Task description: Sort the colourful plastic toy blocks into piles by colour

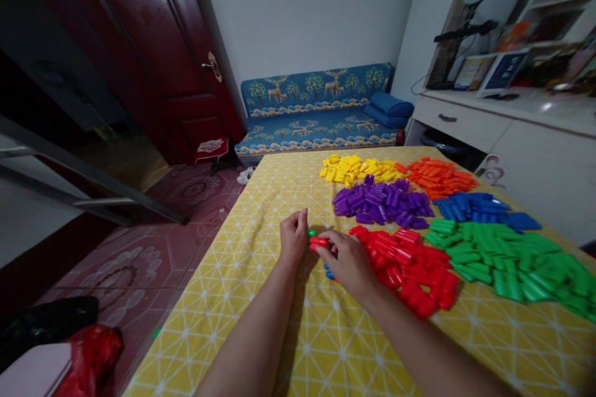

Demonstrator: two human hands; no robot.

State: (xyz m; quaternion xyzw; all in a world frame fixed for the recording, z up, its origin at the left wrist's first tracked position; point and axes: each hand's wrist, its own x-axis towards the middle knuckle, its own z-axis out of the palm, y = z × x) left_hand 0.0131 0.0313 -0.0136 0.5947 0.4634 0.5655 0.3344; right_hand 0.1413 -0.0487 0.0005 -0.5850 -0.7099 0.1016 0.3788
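My left hand point(293, 237) is closed at the middle of the table, its thumb pointing up, around a green plastic piece point(311, 233) that shows only in part. Red plastic pieces point(317, 243) sit against the green one, and the fingers of my right hand point(348, 260) pinch their right end. Under the right hand, small blue pieces point(328, 272) peek out near the cloth. A pile of red pieces point(410, 263) lies just right of my right hand. How the held pieces join is too small to tell.
Yellow pieces point(358, 170), purple pieces point(382, 201), orange pieces point(437, 177), blue pieces point(484, 208) and green pieces point(507, 254) lie in separate piles on the yellow patterned tablecloth point(242, 279). A blue sofa point(316, 118) stands beyond, a white cabinet point(540, 167) at right.
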